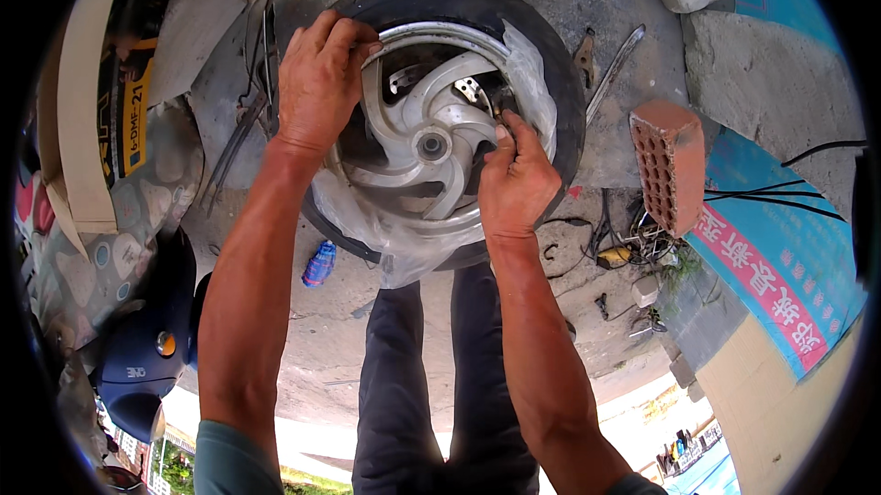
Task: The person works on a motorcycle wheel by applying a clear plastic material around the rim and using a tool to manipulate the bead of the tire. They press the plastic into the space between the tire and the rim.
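A silver wheel with curved spokes [448, 114] lies flat before me inside a black tyre [571, 82]. Thin see-through plastic film [418, 252] lies between rim and tyre at the near side. More of it bunches up at the right. My left hand [321, 82] is closed at the upper left of the rim, fingertips against its edge where it meets the tyre; what they grip is hidden. My right hand [518, 178] is closed in a pinch over the right side of the wheel, beside a spoke. Whatever its fingertips hold is too small to make out.
A red perforated brick [670, 165] stands to the right, near a metal tyre lever [615, 73] and a tangle of wires [624, 238]. On the left are an open cardboard box [83, 100] and a dark scooter [142, 348]. A blue crumpled packet [319, 264] lies below the tyre.
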Demonstrator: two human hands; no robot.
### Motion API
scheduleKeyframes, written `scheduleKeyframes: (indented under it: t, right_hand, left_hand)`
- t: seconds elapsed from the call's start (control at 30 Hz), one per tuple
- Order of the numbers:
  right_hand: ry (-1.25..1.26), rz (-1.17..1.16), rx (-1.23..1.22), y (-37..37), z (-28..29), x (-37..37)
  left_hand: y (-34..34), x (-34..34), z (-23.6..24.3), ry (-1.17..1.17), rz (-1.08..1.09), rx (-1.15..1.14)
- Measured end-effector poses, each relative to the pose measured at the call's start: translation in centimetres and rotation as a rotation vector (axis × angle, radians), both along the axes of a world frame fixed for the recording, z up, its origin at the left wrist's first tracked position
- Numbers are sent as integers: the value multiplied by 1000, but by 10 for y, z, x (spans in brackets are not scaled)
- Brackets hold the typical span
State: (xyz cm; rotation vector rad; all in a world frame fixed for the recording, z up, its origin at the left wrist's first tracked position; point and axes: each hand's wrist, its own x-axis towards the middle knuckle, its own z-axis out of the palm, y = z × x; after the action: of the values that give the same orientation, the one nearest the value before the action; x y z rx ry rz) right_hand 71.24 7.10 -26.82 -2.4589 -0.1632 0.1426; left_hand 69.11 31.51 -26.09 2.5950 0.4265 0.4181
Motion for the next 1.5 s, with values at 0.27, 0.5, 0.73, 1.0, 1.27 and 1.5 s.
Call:
scheduleKeyframes:
  t: [0.27, 0.5, 0.73, 1.0, 1.27, 1.5]
  right_hand:
    - [-54, -4, 8, 2, 3, 3]
    - [-65, 14, -12, 6, 9, 4]
    - [-101, 15, -35, 5, 12, 6]
    - [-108, -1, 10, 7, 6, 6]
    - [-32, 54, -31, 3, 13, 5]
    - [50, -62, 26, 5, 14, 6]
  left_hand:
    - [-14, 6, 15, 17, -20, -20]
    - [-81, 73, 24, 7, -474, 135]
    - [-79, 93, 32, 86, -646, 149]
    - [-81, 109, 39, 268, -545, -185]
    - [-85, 96, 57, 223, -374, -373]
    - [-107, 15, 44, 352, -241, -542]
